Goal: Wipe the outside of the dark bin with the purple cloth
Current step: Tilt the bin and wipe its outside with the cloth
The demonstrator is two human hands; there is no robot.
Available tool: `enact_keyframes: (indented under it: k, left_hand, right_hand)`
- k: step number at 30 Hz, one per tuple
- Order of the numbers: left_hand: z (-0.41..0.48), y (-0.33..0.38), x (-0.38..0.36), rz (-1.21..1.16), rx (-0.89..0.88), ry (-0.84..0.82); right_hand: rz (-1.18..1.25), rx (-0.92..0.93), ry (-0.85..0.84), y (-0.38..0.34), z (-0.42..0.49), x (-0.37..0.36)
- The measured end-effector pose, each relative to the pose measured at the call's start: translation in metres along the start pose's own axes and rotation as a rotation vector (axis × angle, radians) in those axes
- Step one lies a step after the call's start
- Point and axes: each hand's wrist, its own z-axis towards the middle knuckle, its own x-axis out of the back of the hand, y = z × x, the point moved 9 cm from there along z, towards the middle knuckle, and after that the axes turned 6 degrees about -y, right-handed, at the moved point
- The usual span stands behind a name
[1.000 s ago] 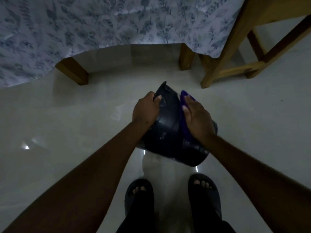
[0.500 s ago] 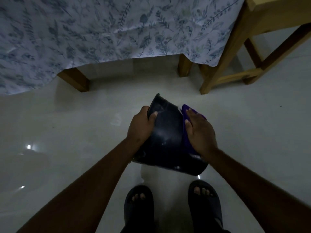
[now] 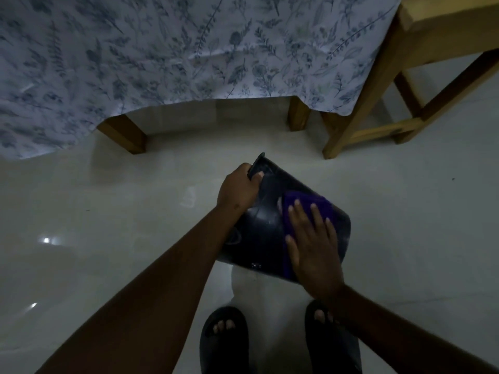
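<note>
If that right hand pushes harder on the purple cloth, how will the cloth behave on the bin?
The purple cloth looks soft and floppy, bunched under the flat right hand, so it would probably wrinkle rather than stay flat. The dark bin looks glossy, so the cloth may slide easily.

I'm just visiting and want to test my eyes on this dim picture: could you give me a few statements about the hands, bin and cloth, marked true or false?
1. The right hand lies flat on the purple cloth. True.
2. The left hand grips the dark bin near its rim. True.
3. The bin stands upright on the floor. False: it is tilted and held up in the hands.
4. The cloth hangs over the wooden stool. False: it is pressed against the bin's outside.
5. The person is barefoot. False: dark sandals are worn.
</note>
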Motion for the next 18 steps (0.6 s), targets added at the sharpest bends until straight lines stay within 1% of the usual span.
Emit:
enact_keyframes:
  k: [2, 4, 7, 9, 10, 12, 14, 16, 18]
  left_hand:
    - [0.001, 0.0, 0.0, -0.012, 0.001, 0.006]
    - [0.002, 0.002, -0.001, -0.047, -0.013, -0.004]
    - [0.004, 0.003, -0.001, -0.072, -0.005, -0.017]
    - [0.002, 0.002, 0.004, -0.054, 0.005, 0.017]
    - [0.002, 0.002, 0.005, -0.037, 0.011, 0.025]
    - [0.004, 0.0, 0.003, -0.009, 0.021, 0.033]
    - [0.007, 0.004, 0.002, -0.019, 0.005, 0.033]
    - [0.003, 0.012, 0.002, -0.088, -0.044, 0.004]
    - [-0.014, 0.015, 0.002, -0.193, -0.1, -0.049]
  right_hand:
    - [-0.061, 0.097, -0.017, -0.015, -0.007, -0.01]
    - [-0.049, 0.103, 0.008, -0.017, 0.022, 0.0]
    - [0.098, -0.073, 0.053, 0.013, 0.063, 0.025]
    - [0.121, -0.134, 0.069, 0.027, 0.049, 0.026]
    - [0.086, -0.118, 0.063, 0.024, 0.033, 0.02]
    - [-0.015, -0.015, 0.013, -0.001, 0.001, 0.001]
    - [-0.057, 0.086, -0.01, -0.019, 0.002, -0.008]
    - [-0.042, 0.097, 0.011, -0.02, 0.032, 0.008]
    - [0.005, 0.037, 0.055, -0.006, 0.065, 0.032]
